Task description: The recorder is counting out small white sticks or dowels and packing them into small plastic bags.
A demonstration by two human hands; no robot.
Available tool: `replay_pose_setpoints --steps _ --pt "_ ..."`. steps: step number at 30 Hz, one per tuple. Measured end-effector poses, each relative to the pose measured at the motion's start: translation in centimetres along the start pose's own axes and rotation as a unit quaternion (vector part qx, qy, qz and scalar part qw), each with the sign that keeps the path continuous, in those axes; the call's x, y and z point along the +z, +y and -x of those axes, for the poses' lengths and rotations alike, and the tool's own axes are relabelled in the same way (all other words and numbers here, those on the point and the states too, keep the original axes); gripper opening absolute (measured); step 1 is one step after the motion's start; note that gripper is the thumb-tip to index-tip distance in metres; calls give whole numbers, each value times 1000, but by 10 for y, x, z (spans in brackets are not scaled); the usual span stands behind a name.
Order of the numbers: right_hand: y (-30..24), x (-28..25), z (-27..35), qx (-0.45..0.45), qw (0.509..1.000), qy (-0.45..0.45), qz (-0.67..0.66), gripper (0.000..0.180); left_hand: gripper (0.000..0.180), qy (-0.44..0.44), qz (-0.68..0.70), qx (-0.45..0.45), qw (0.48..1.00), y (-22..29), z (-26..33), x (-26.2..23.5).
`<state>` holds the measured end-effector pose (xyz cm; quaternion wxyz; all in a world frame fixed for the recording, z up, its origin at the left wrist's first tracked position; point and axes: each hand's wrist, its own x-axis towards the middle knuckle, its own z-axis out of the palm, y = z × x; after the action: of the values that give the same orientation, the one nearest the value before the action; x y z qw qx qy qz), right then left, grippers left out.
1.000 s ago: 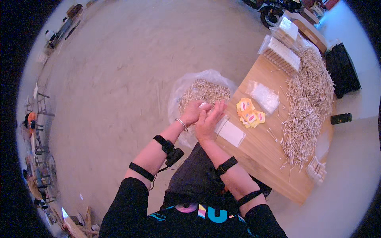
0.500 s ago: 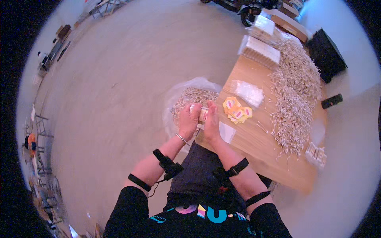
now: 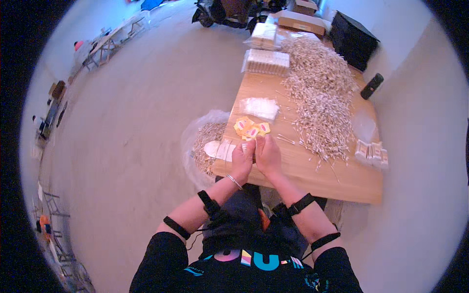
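Observation:
My left hand (image 3: 242, 161) and my right hand (image 3: 268, 157) meet over the table's near edge, fingers curled in together. Between them is a small pack of cotton swabs, mostly hidden by my fingers and thumbs. Just beyond my fingertips lie several yellow label cards (image 3: 252, 130) with red ovals. White paper pieces (image 3: 219, 150) rest on the table beside my left hand. Farther back is a stack of clear plastic bags (image 3: 260, 108). A big heap of loose cotton swabs (image 3: 325, 115) spreads over the table's right side.
The wooden table (image 3: 312, 183) carries packed swab bundles (image 3: 267, 62) at its far left and small finished packs (image 3: 372, 154) at its right. A plastic bag of swabs (image 3: 207, 139) stands left of the table. A black box (image 3: 352, 41) and black cylinder (image 3: 372, 86) sit along the wall side.
My view has swung right, so the table appears farther left. Both hands have moved from over the floor bag to the table edge, and the pack between them is now mostly covered.

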<state>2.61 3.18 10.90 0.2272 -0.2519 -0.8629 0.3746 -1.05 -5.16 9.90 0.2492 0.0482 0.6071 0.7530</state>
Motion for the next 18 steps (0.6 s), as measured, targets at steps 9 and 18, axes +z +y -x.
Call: replay_pose_setpoints --steps 9,18 --pt "1 -66 22 -162 932 -285 156 28 35 -490 -151 -112 851 6 13 -15" --pt "19 -67 37 -194 947 -246 76 30 23 -419 -184 -15 889 -25 30 -12"
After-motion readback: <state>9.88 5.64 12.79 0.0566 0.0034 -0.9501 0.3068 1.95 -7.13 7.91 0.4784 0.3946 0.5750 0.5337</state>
